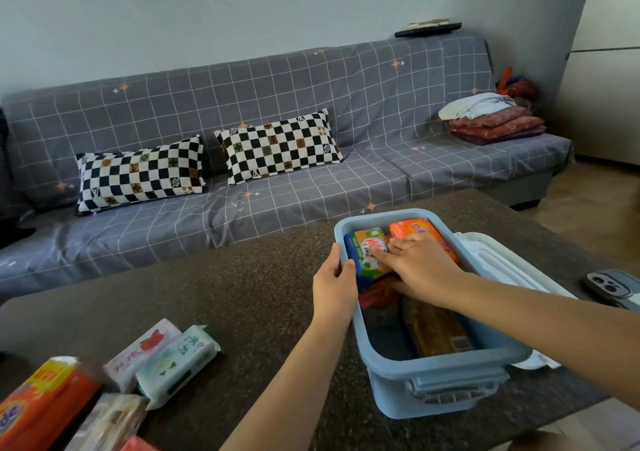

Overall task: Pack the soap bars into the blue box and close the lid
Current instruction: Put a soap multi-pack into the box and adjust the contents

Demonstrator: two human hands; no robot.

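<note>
Head view. Nearest camera, bottom left on dark speckled table [242, 295]: loose wrapped soap bars – orange pack [41, 402], pink-white pack [142, 353], green-white pack [178, 364], clear-wrapped pack [107, 423].

Blue box [440, 374] right of centre, open; white lid [498, 267] lying just beside its right side.

Left hand [334, 286] clasping box's left rim, thumb inside.

Right hand [420, 265] inside box, fingers flat on yellow-green soap bar [369, 250], pressing, not clenched; orange soap bar [414, 227] beside it at far end. Brown pack [438, 333] at near end.

Phone [611, 286] at table's right edge.
</note>
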